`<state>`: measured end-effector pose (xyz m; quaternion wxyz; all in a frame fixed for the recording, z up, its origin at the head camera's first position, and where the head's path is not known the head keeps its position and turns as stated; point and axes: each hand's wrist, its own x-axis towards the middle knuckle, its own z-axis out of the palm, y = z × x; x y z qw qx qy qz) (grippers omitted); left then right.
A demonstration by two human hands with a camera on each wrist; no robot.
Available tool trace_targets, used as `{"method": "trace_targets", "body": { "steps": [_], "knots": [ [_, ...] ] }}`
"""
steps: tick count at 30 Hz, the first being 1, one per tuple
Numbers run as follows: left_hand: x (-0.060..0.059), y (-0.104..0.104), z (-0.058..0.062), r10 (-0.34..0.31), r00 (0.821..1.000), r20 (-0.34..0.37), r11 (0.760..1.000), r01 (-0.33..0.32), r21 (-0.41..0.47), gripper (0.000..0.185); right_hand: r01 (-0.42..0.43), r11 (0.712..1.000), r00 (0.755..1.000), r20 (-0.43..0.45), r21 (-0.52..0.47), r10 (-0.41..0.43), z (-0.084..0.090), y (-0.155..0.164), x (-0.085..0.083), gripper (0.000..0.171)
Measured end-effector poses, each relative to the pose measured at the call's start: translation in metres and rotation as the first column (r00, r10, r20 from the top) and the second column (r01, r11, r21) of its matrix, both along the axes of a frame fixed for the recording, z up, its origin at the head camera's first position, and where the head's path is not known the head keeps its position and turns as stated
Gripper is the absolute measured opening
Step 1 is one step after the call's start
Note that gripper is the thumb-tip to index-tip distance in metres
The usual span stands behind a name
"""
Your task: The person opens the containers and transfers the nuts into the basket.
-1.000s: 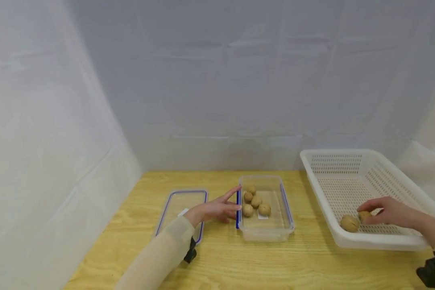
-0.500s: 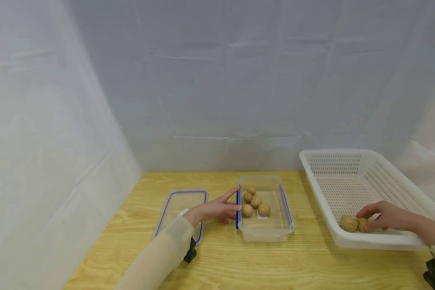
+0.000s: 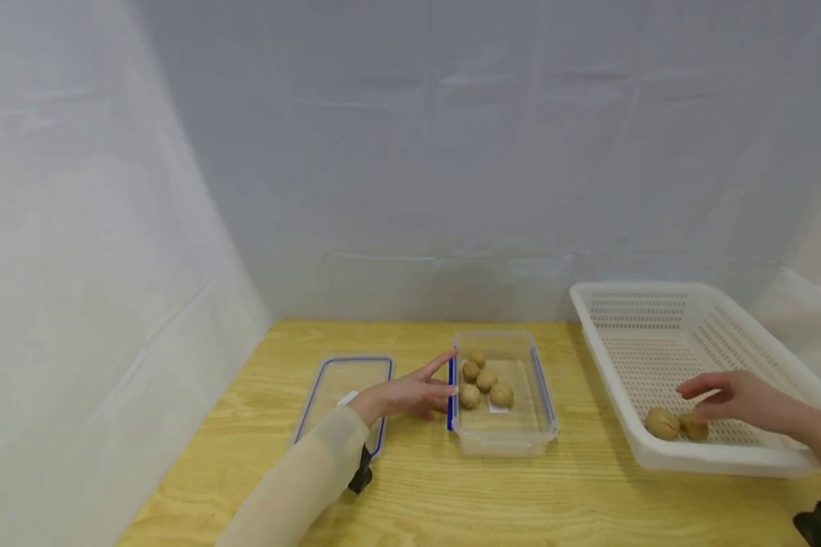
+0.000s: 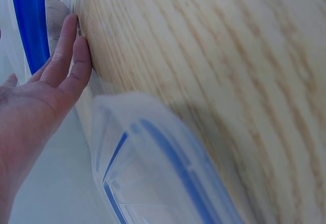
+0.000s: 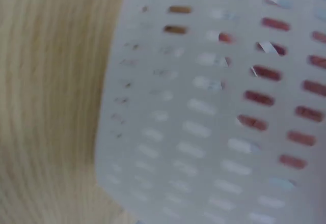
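My left hand (image 3: 413, 393) rests against the blue-clipped left side of a clear plastic food container (image 3: 502, 444), its fingers spread and extended. Several walnuts (image 3: 502, 394) lie inside toward the container's left. In the left wrist view, fingers (image 4: 61, 56) reach along the wall by the blue clip (image 4: 30, 25). My right hand (image 3: 742, 399) hovers inside the white basket (image 3: 657, 456), fingers loosely bent and parted. Below it two walnuts, one tan (image 3: 661, 423) and one browner (image 3: 694, 427), lie side by side; the thumb overlaps the browner one. The right wrist view shows only the slotted basket wall (image 5: 193, 127).
The container's lid (image 3: 352, 372), clear with a blue seal, lies flat on the wooden table (image 3: 410, 501) under the left forearm. White sheeting (image 3: 410, 190) rises behind and at both sides. The basket stands close to the right sheet.
Earlier my right fingers were around the browner walnut and shifted it toward the other one; now they have lifted off, leaving it in the basket. The left hand stays in place.
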<state>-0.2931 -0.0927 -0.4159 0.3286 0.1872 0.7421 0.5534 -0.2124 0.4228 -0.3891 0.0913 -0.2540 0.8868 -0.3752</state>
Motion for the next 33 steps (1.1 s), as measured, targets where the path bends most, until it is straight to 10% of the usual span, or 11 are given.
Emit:
{"method": "trace_targets", "body": {
  "steps": [7,19,33],
  "knots": [
    [0.000,0.002,0.003,-0.008,1.000,-0.001,1.000,0.008,0.000,0.075,0.072,0.997,0.992,-0.102,0.035,-0.068,0.025,-0.020,0.006,0.030],
    [0.002,0.000,0.003,0.000,1.000,0.007,1.000,0.000,0.004,0.075,-0.077,0.995,0.956,-0.277,0.068,0.093,0.077,-0.069,-0.002,0.034],
    [-0.002,-0.001,-0.001,0.001,1.000,0.004,1.000,-0.001,0.002,0.075,-0.107,0.985,0.986,-0.113,0.138,0.123,0.125,-0.148,-0.027,0.033]
  ]
}}
